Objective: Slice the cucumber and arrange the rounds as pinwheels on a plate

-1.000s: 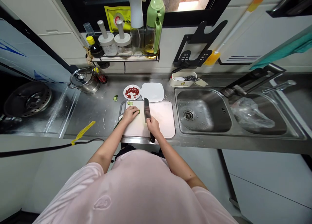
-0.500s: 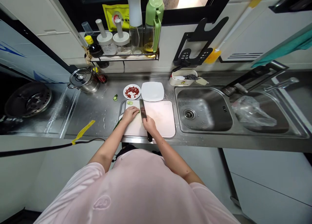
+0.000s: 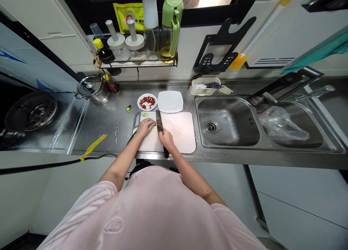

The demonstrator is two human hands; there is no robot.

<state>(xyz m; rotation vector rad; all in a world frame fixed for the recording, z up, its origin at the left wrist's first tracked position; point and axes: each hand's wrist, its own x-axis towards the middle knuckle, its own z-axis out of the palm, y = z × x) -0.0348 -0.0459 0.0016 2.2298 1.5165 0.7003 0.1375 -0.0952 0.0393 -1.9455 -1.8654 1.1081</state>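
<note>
My right hand point(image 3: 166, 138) is closed round a kitchen knife point(image 3: 159, 122), its blade pointing away from me over the white cutting board point(image 3: 183, 134). Just left of the blade, my left hand point(image 3: 146, 127) grips a cucumber point(image 3: 133, 136); its dark green end sticks out under my wrist and the cut end meets the blade's side. Most of the cucumber is hidden by the hand and forearm. A few pale cucumber slices point(image 3: 145, 114) lie at the board's far left corner. A cut-off cucumber end point(image 3: 128, 108) rests on the steel counter to the left.
Behind the board stand a plate of chopped red pieces point(image 3: 147, 102) and a white square plate point(image 3: 170, 101). A steel pot point(image 3: 94, 89) is at the back left. To the right is a sink point(image 3: 228, 123); a plastic bag point(image 3: 282, 123) lies in the second basin. Bottles fill a rack point(image 3: 138, 64) above.
The knife and both hands stay almost in the same place. The whole view has shifted very slightly.
</note>
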